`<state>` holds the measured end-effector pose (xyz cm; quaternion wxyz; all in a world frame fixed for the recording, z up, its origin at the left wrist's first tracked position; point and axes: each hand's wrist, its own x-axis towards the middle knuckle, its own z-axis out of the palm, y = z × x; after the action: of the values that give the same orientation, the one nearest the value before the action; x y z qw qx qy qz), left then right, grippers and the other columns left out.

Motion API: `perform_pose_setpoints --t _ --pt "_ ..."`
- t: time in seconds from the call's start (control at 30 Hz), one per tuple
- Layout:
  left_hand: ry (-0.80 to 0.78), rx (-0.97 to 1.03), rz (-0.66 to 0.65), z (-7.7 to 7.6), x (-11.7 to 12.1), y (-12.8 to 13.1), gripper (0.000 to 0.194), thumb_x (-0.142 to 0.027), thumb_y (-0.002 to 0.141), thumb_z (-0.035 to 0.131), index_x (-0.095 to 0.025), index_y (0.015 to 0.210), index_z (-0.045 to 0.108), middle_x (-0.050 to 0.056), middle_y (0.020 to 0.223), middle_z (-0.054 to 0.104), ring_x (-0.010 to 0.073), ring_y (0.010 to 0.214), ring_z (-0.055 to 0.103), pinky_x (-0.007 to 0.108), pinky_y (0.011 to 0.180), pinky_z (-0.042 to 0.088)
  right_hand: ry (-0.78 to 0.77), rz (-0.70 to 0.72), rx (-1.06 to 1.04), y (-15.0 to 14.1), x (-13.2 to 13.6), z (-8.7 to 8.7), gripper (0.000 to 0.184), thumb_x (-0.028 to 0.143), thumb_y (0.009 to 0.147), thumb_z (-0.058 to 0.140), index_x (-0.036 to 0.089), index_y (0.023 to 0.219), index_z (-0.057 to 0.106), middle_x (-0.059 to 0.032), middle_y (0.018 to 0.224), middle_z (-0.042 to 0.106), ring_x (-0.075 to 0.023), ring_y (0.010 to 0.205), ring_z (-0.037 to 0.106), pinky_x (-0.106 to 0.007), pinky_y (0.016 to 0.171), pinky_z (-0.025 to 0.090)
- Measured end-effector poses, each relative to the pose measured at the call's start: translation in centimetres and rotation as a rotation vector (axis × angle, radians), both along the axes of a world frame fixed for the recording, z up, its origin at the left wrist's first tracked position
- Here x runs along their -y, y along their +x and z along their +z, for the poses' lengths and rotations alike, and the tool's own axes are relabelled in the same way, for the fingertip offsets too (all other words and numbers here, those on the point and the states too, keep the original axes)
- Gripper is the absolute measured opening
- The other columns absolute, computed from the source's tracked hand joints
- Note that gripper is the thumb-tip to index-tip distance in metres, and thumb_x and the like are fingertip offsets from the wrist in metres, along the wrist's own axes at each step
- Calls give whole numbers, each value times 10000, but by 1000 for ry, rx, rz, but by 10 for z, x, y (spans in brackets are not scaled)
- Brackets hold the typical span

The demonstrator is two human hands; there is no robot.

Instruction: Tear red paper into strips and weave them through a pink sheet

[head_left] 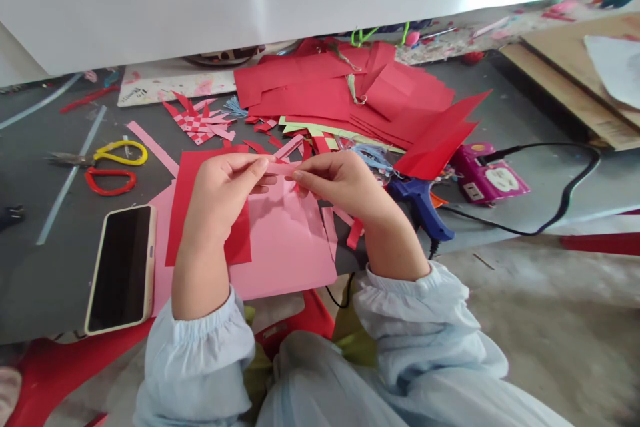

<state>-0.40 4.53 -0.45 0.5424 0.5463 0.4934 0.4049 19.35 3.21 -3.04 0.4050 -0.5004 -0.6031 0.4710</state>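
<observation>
Between both hands a narrow pink paper strip (281,169) is held up, pinched at its left end by my left hand (220,190) and at its right end by my right hand (343,180). Fingers of both hands are closed on it. Below lies a large pink paper sheet (290,240), with a red paper piece (210,213) on its left part, partly hidden by my left wrist. Beyond my hands sits a woven red and pink paper piece (197,121) with loose strip ends.
Scissors (115,163) with yellow and red handles and a phone (123,267) lie at left. Stacked red paper (320,90) covers the back. To the right are a blue glue gun (425,207), a purple power adapter (490,173) with a black cord, and cardboard (575,87).
</observation>
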Motion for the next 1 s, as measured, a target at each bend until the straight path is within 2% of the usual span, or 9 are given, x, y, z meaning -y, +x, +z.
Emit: perform_pose_setpoints --t 0.13,0.3,0.53,0.7,0.8,0.9,1.0 --pt "-102 71 -26 1 0 -1 363 -455 839 783 -153 1040 796 104 876 806 236 844 792 334 794 662 -29 -39 -117 -1 1 1 305 438 791 792 147 851 723 -4 597 669 -98 539 579 -226 512 414" --pt "-88 79 -34 2 -1 -3 318 -430 839 787 -164 1012 802 95 878 807 232 842 795 328 801 668 -65 -47 -165 -1 2 2 442 446 783 819 162 1092 682 38 547 641 -99 482 579 -209 464 388" --pt "-87 101 -36 5 0 0 247 -383 852 764 -154 936 803 84 844 799 218 802 791 330 797 673 -125 48 -136 3 1 1 407 525 710 864 160 749 688 5 585 652 -91 526 586 -216 501 426" --pt "-80 98 32 6 0 -2 264 -417 846 768 -160 901 793 80 844 798 208 744 782 321 736 674 -159 59 -122 5 0 -1 414 538 705 864 162 758 698 -5 607 671 -87 518 574 -210 475 396" --pt "-97 57 -37 7 -1 -6 298 -454 819 797 -160 864 795 84 824 796 213 758 783 317 739 672 -188 60 -106 6 0 -1 407 527 702 869 160 745 701 -7 596 673 -78 499 554 -206 463 381" --pt "-121 -3 -117 7 -1 -7 261 -411 797 821 -154 840 800 90 806 796 220 788 786 314 767 669 -205 83 -99 6 0 1 394 518 701 872 162 750 712 -10 594 679 -80 501 558 -206 466 383" --pt "-128 -25 -50 6 -1 -7 229 -378 809 799 -150 828 792 93 790 795 221 765 782 321 742 669 -199 101 -73 6 0 3 410 547 731 840 166 701 693 -11 584 672 -79 489 541 -212 455 365"
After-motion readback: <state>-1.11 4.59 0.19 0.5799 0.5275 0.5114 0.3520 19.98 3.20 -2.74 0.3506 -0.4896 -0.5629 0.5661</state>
